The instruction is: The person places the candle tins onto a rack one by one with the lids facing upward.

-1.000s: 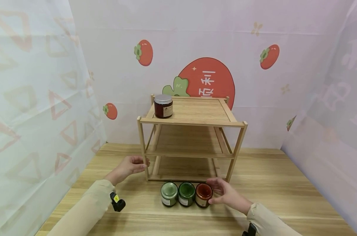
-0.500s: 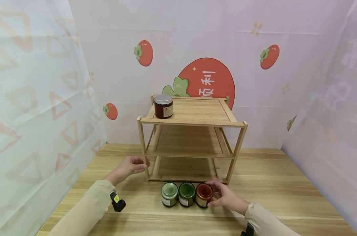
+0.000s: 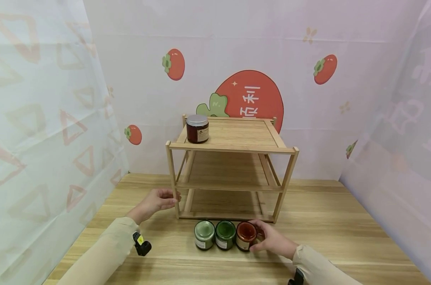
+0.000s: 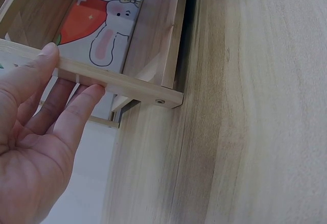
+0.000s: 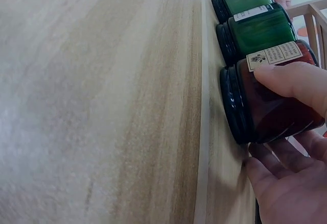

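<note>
A three-tier wooden shelf rack (image 3: 233, 149) stands on the table. My left hand (image 3: 158, 202) holds its front left post; in the left wrist view the thumb lies on one side of the post (image 4: 127, 83), fingertips on the other. Before the rack, a pale green jar (image 3: 204, 235), a dark green jar (image 3: 225, 235) and a reddish-brown jar (image 3: 246, 236) stand in a row, dark rimmed ends down. My right hand (image 3: 272, 240) grips the reddish-brown jar from the right. In the right wrist view its thumb (image 5: 294, 83) overlaps the label, with fingers curled on the other side.
Another dark red jar (image 3: 197, 130) with a silver lid stands on the top shelf at the left. The wooden table (image 3: 329, 221) extends right of the rack. A printed cloth (image 3: 144, 79) hangs behind and along both sides.
My right hand has shifted slightly left and closer round the reddish-brown jar. The left hand, the rack and the jars stay in place.
</note>
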{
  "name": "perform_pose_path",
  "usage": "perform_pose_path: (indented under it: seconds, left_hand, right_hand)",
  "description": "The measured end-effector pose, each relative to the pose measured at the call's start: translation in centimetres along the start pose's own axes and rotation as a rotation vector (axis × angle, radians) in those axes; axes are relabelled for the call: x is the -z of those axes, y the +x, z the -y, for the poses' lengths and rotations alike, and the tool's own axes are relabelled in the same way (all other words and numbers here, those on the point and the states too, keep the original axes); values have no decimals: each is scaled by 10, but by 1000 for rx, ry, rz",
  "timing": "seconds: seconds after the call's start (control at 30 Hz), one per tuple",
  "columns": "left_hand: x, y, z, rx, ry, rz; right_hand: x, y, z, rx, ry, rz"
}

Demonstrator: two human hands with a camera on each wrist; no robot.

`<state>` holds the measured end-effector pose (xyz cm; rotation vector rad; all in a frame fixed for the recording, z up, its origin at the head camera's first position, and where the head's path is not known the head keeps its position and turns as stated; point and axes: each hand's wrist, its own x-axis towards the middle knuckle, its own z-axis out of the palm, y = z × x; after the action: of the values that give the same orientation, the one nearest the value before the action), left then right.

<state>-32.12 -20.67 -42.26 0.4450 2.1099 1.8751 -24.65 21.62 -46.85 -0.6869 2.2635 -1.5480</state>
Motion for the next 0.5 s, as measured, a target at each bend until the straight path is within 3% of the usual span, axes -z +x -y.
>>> perform_pose_path:
  seconds: [0.5]
  left_hand:
    - [3, 0, 0, -3, 20, 14]
  right_hand:
    - [-2, 3, 0, 14, -16, 16]
